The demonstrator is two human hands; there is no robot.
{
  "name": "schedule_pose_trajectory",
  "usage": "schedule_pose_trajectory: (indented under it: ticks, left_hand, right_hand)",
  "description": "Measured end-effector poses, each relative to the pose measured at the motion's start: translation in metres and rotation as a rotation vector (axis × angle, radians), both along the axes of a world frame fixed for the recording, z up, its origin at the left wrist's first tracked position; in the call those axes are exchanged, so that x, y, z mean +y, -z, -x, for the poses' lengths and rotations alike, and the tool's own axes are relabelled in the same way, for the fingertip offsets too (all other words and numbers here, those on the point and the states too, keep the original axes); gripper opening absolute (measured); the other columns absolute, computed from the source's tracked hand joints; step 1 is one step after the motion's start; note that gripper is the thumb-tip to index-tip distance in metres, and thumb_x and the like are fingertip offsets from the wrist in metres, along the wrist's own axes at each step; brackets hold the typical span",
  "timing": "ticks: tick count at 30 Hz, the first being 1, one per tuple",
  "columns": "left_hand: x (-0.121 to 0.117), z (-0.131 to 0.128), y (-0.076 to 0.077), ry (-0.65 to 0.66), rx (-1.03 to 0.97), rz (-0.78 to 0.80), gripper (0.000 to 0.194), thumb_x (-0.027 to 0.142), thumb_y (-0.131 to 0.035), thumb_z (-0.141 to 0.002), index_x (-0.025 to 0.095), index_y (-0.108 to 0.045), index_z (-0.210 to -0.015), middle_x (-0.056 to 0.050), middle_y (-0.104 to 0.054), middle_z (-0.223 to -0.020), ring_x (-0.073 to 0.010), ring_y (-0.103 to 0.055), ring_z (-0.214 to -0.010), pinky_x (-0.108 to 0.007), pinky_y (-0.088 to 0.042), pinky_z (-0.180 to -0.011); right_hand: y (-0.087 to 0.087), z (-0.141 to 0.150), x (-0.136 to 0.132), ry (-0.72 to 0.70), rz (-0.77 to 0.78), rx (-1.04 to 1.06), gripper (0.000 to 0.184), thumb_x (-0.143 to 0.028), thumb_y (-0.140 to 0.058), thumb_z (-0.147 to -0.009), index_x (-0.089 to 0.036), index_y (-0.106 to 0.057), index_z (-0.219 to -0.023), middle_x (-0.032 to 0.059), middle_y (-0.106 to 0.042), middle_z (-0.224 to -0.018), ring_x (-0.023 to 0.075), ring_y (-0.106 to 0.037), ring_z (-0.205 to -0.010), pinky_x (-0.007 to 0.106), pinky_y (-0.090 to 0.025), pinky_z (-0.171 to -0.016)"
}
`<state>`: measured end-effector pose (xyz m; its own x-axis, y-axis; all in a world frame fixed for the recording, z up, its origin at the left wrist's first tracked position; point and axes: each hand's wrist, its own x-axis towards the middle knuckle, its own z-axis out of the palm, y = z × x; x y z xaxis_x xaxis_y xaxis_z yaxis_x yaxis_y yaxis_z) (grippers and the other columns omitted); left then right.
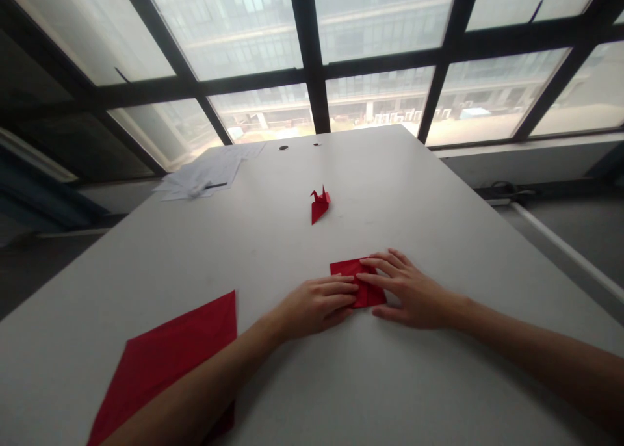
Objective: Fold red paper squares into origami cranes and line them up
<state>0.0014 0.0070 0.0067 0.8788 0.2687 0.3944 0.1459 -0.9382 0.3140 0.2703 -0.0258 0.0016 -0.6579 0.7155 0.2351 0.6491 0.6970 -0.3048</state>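
A small folded square of red origami paper (347, 266) lies flat on the white table (273, 251). My left hand (319, 305) rests on its left part, palm down with the fingers stretched out and lying flat. From the right, my right hand (404, 290) touches the same paper, fingers spread over its upper right edge and thumb apart near its lower right corner. Part of the paper is hidden under both hands. Beyond them stands a finished red paper crane (320, 207).
A larger sheet of red paper (180, 342) lies at the left, partly under my left forearm. White printed sheets (209, 170) with a dark pen (216, 186) are at the far left edge. Framed windows (316, 75) rise behind the table.
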Motion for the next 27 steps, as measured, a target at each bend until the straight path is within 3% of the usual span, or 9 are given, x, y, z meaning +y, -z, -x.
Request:
schedule_pose_trajectory:
  ticks: [5, 10, 14, 18, 23, 27]
  left_hand:
    - [0.001, 0.003, 0.003, -0.052, -0.045, 0.056, 0.016, 0.016, -0.055, -0.096, 0.016, -0.066, -0.108, -0.011, -0.071, -0.12, -0.0196, -0.069, -0.109, -0.031, -0.055, -0.099]
    - [0.001, 0.003, 0.002, -0.108, -0.072, 0.158, 0.014, 0.016, -0.053, -0.098, 0.016, -0.064, -0.107, -0.01, -0.073, -0.114, -0.0191, -0.071, -0.105, -0.03, -0.055, -0.094]
    - [0.0, 0.001, 0.001, -0.183, -0.108, 0.27, 0.018, 0.02, -0.051, -0.1, 0.017, -0.065, -0.11, -0.009, -0.075, -0.107, -0.0174, -0.072, -0.095, -0.027, -0.056, -0.086]
    - [-0.005, -0.001, -0.001, -0.221, -0.182, 0.434, 0.019, 0.024, -0.052, -0.1, 0.018, -0.068, -0.107, -0.007, -0.076, -0.101, -0.0159, -0.073, -0.091, -0.026, -0.056, -0.084]
    - [-0.007, -0.004, 0.002, -0.309, -0.407, 0.682, 0.024, 0.032, -0.052, -0.101, 0.015, -0.068, -0.098, -0.007, -0.076, -0.089, -0.0166, -0.072, -0.081, -0.027, -0.059, -0.075]
    - [-0.002, -0.007, 0.006, -0.434, -0.638, 0.75, 0.027, 0.034, -0.043, -0.104, 0.016, -0.06, -0.114, -0.011, -0.073, -0.106, -0.0209, -0.071, -0.099, -0.038, -0.059, -0.088]
  right_hand:
    - [0.001, -0.001, 0.0, -0.016, 0.008, 0.007, 0.068, -0.055, -0.068, -0.084, -0.028, -0.05, -0.143, 0.0127, -0.051, -0.144, 0.0342, -0.037, -0.137, 0.061, -0.019, -0.116]
    - [0.0, 0.0, 0.0, -0.015, -0.016, 0.026, 0.059, -0.051, -0.067, -0.086, -0.029, -0.054, -0.14, 0.0117, -0.053, -0.142, 0.0335, -0.041, -0.134, 0.059, -0.024, -0.114]
    - [0.005, 0.002, 0.005, -0.003, -0.051, 0.107, 0.042, -0.034, -0.066, -0.089, -0.028, -0.062, -0.131, 0.0097, -0.06, -0.133, 0.0295, -0.048, -0.127, 0.052, -0.034, -0.11]
    - [0.01, 0.001, 0.01, -0.021, -0.03, 0.267, 0.027, -0.014, -0.057, -0.091, -0.026, -0.071, -0.111, 0.0077, -0.069, -0.111, 0.0236, -0.058, -0.11, 0.045, -0.042, -0.103]
    - [0.006, 0.002, 0.01, 0.003, 0.221, 0.606, 0.015, -0.023, -0.056, -0.095, -0.021, -0.07, -0.097, 0.0075, -0.07, -0.094, 0.0198, -0.064, -0.086, 0.033, -0.053, -0.077]
    - [0.007, 0.004, 0.012, 0.173, 0.46, 0.849, 0.022, -0.027, -0.062, -0.091, -0.021, -0.065, -0.111, 0.006, -0.073, -0.098, 0.0209, -0.068, -0.086, 0.033, -0.056, -0.074]
